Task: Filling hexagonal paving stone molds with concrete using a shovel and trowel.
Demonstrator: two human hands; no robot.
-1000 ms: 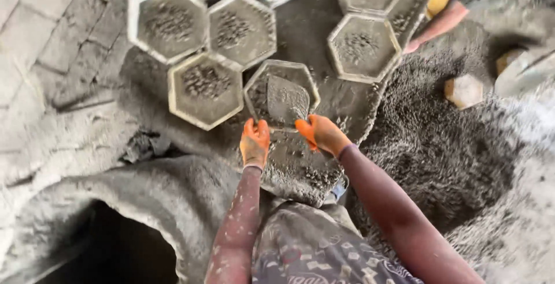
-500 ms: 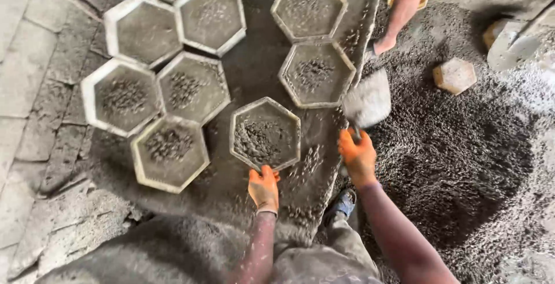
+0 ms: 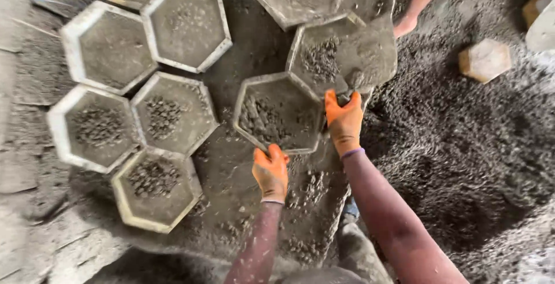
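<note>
A hexagonal plastic mould (image 3: 254, 96), partly filled with wet concrete mix, lies on the ground in front of me. My left hand (image 3: 270, 171), in an orange glove, grips its near rim. My right hand (image 3: 344, 119), also in an orange glove, is closed on the handle of a trowel (image 3: 370, 53). The trowel's grey blade carries mix and hovers over the right corner of this mould and the neighbouring mould (image 3: 321, 58) behind it.
Several more hexagonal moulds (image 3: 107, 47) with mix in them lie to the left and behind. A dark heap of gravel mix (image 3: 462, 145) fills the right side. Another person's bare leg and foot (image 3: 413, 12) stand at the top right, near a hexagonal block (image 3: 484, 60).
My right hand has brought the loaded trowel from over the gravel heap on the right to above the moulds. My left hand has closed on the front mould's near rim.
</note>
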